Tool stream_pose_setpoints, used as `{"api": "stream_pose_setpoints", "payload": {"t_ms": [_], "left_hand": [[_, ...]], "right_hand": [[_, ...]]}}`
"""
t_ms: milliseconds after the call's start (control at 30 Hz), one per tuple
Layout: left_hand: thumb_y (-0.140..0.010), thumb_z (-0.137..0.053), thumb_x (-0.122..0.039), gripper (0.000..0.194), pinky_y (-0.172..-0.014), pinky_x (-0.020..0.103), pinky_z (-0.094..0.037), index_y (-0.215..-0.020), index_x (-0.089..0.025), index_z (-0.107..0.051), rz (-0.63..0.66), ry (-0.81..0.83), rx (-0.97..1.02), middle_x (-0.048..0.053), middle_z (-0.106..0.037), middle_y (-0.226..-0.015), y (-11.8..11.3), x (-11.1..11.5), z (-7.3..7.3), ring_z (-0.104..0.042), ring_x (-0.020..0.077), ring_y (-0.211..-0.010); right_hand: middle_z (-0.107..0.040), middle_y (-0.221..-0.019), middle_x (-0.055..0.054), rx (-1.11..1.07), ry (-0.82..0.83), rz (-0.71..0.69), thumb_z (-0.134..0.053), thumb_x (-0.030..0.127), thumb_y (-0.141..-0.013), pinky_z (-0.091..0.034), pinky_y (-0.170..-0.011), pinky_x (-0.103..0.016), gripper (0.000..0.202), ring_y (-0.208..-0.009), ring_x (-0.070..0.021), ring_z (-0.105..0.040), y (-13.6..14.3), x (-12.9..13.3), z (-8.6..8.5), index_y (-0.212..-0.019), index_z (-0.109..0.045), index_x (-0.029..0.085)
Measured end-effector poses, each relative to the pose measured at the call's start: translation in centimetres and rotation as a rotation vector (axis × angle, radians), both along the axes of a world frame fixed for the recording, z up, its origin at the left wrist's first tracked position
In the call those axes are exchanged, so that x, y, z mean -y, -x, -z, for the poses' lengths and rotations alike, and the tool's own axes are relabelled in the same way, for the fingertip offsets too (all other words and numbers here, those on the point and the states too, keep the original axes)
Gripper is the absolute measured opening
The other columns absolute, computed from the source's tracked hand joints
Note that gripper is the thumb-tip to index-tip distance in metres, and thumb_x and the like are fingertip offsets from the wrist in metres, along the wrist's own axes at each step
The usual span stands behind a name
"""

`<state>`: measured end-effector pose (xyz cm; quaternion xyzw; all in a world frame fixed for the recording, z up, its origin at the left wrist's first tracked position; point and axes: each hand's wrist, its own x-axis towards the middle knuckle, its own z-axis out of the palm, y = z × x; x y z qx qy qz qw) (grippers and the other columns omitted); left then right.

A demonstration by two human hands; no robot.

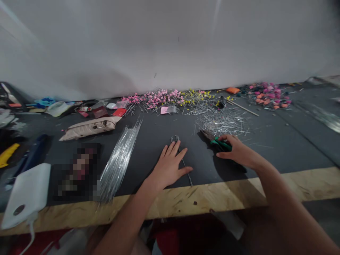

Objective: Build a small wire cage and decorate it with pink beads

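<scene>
My left hand (pixel 168 165) lies on the dark tabletop with its fingers spread. Beneath it is a twisted wire piece (pixel 174 138); a looped end shows past the fingertips, and its thin stem runs out below the thumb toward the front edge, the middle being covered. To the right, my right hand (pixel 240 151) has its fingers and thumb around the green handles of a pair of pliers (pixel 208 135). The jaws point up and left, beside a heap of short cut wires (pixel 224 123). Part of the handles is hidden by the hand.
A bundle of long straight wires (pixel 120 156) lies left of my left hand. Pink and yellow flower-like pieces (pixel 164 97) on wires line the wall, with magenta and orange ones (pixel 273 95) farther right. A white power bank (pixel 29 193) and a cloth pouch (pixel 90 128) are at left.
</scene>
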<state>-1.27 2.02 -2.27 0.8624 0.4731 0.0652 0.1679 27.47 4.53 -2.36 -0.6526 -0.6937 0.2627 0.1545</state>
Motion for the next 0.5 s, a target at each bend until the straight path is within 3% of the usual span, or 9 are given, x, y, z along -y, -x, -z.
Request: {"api": "stream_pose_setpoints", "payload": {"t_ms": [167, 300, 400, 500], "left_hand": [[-0.082, -0.039, -0.059, 0.063, -0.106, 0.049, -0.018, -0.135, -0.025, -0.035, -0.029, 0.001, 0.023, 0.012, -0.01, -0.15, 0.5, -1.4, 0.2, -0.006, 0.0306, -0.136], [-0.079, -0.045, -0.059, 0.062, -0.104, 0.05, -0.021, -0.129, -0.023, -0.044, -0.112, -0.111, 0.063, 0.014, -0.014, -0.149, 0.9, -1.9, 0.0, -0.005, 0.0335, -0.136], [-0.084, -0.045, -0.046, 0.045, -0.103, 0.045, -0.029, -0.118, -0.018, -0.054, -0.245, -0.23, 0.094, 0.015, -0.037, -0.139, 2.6, -2.6, -0.6, -0.028, 0.0293, -0.13], [-0.085, -0.047, -0.029, 0.031, -0.098, 0.04, -0.036, -0.111, -0.016, -0.057, -0.439, -0.312, 0.075, 0.013, -0.054, -0.12, 6.0, -3.5, -1.3, -0.049, 0.0243, -0.113]], "right_hand": [[-0.052, -0.102, -0.006, 0.032, -0.001, -0.043, -0.066, 0.039, -0.062, -0.04, -0.081, -0.038, 0.048, -0.096, -0.026, -0.05, -0.4, -0.4, 0.8, -0.103, -0.048, 0.022], [-0.051, -0.103, -0.007, 0.044, 0.001, -0.074, -0.067, 0.036, -0.059, -0.039, -0.081, -0.037, 0.051, -0.097, -0.026, -0.049, -0.5, -0.2, 0.6, -0.103, -0.045, 0.022], [-0.052, -0.1, -0.006, 0.025, 0.024, -0.039, -0.064, 0.036, -0.062, -0.04, -0.078, -0.036, 0.047, -0.093, -0.0253, -0.051, -0.3, 0.0, 0.3, -0.102, -0.044, 0.022], [-0.053, -0.097, -0.005, 0.021, 0.015, -0.011, -0.063, 0.036, -0.063, -0.04, -0.076, -0.037, 0.043, -0.091, -0.0256, -0.051, 0.0, 0.3, 0.1, -0.099, -0.043, 0.023]]}}
